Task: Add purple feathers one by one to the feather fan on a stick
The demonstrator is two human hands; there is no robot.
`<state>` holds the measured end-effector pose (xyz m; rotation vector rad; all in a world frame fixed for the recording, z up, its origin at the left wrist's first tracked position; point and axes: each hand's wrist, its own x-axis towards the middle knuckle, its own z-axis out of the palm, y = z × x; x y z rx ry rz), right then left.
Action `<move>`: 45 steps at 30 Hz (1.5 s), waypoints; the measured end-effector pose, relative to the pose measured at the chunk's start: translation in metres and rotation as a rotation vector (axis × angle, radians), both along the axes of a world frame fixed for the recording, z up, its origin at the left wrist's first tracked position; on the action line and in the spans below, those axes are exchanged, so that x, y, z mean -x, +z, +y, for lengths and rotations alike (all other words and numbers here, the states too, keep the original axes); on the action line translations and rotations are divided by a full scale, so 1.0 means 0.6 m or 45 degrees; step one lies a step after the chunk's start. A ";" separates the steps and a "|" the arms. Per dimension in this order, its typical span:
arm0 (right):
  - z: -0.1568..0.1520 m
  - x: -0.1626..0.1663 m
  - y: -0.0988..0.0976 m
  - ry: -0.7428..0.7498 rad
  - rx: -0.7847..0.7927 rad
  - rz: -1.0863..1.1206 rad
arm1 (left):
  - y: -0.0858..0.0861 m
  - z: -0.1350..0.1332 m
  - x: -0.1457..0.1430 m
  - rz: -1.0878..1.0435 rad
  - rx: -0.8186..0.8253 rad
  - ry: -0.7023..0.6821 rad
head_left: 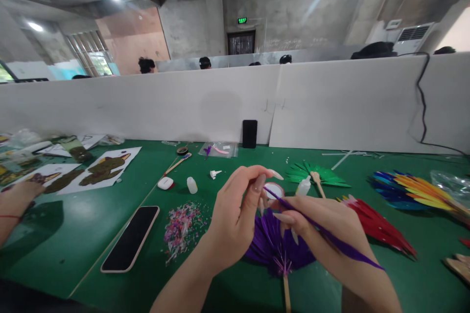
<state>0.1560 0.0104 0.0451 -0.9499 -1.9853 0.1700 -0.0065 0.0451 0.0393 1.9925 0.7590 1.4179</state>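
Observation:
Between my two hands a long purple feather (pixel 338 240) runs slantwise, its thin quill end to the left. My right hand (pixel 326 225) grips it along the quill, and the wide end trails back over that wrist. The thumb and fingertips of my left hand (pixel 235 215) are pinched at the quill's tip, where the exact contact is partly hidden. Below my hands lies a purple feather fan (pixel 266 237) with a wooden stick handle (pixel 287 293). A round white-topped container (pixel 273 190) shows just behind my fingers, partly covered by them.
Left of my hands are shredded coloured bits (pixel 179 227), a phone (pixel 130 239) and a small white bottle (pixel 191 185). Green (pixel 330 176), red (pixel 382 227) and multicoloured feathers (pixel 418 190) lie rightward. Another person's hand (pixel 27 188) works far left. A white partition (pixel 183 107) stands behind.

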 end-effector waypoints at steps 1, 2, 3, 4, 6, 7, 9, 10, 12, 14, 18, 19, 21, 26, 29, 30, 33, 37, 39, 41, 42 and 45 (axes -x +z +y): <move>0.000 0.001 0.000 0.003 -0.002 -0.002 | -0.001 0.000 0.000 -0.007 0.006 0.008; 0.001 0.001 0.001 0.009 -0.008 0.002 | -0.002 0.001 0.000 -0.016 0.014 0.014; 0.001 0.002 0.001 0.019 -0.013 0.007 | -0.003 0.001 0.000 -0.031 0.018 0.016; 0.001 0.002 0.002 0.030 -0.018 0.011 | -0.004 0.001 0.000 -0.049 0.020 0.014; 0.001 0.002 0.004 0.036 -0.016 0.008 | -0.005 0.000 -0.001 -0.096 0.017 0.000; 0.001 0.002 0.004 0.036 -0.016 0.005 | -0.006 0.000 -0.001 -0.117 0.013 -0.008; 0.001 0.002 0.005 0.028 0.002 -0.002 | -0.005 -0.001 -0.002 -0.145 0.007 -0.015; 0.000 0.001 0.005 0.027 0.010 0.006 | -0.004 -0.001 -0.002 -0.150 0.009 -0.016; 0.000 0.000 0.004 0.034 0.034 0.034 | -0.001 -0.002 -0.003 -0.147 0.011 -0.020; -0.002 -0.002 0.002 0.048 0.062 0.077 | 0.001 -0.002 -0.004 -0.119 0.013 -0.023; -0.005 -0.002 0.002 0.073 0.100 0.182 | 0.000 -0.002 -0.006 -0.052 -0.030 0.007; -0.006 -0.002 0.002 0.074 0.105 0.202 | -0.001 -0.001 -0.006 -0.043 -0.052 0.013; -0.007 -0.002 0.003 0.075 0.121 0.232 | -0.002 -0.001 -0.006 -0.022 -0.095 0.020; -0.007 -0.005 0.003 0.103 0.176 0.304 | 0.001 -0.001 -0.006 -0.002 -0.117 0.046; -0.008 -0.005 0.003 0.105 0.196 0.318 | 0.001 -0.003 -0.006 0.019 -0.095 0.068; -0.008 -0.004 0.002 0.114 0.201 0.326 | 0.000 -0.003 -0.005 0.028 -0.107 0.079; -0.009 -0.001 0.001 0.138 0.225 0.369 | -0.004 -0.004 -0.004 0.030 -0.153 0.112; -0.010 0.002 0.004 0.127 0.252 0.370 | -0.004 -0.005 -0.003 0.029 -0.167 0.140; -0.011 0.003 0.005 0.106 0.252 0.352 | -0.003 -0.005 -0.003 0.033 -0.174 0.142; -0.011 0.004 0.005 0.086 0.250 0.335 | -0.001 -0.005 -0.003 0.033 -0.171 0.140; -0.011 0.004 0.005 0.082 0.246 0.326 | -0.002 -0.004 -0.003 0.026 -0.166 0.142; -0.012 0.004 0.002 0.070 0.188 0.289 | -0.005 -0.002 -0.004 -0.029 -0.162 0.148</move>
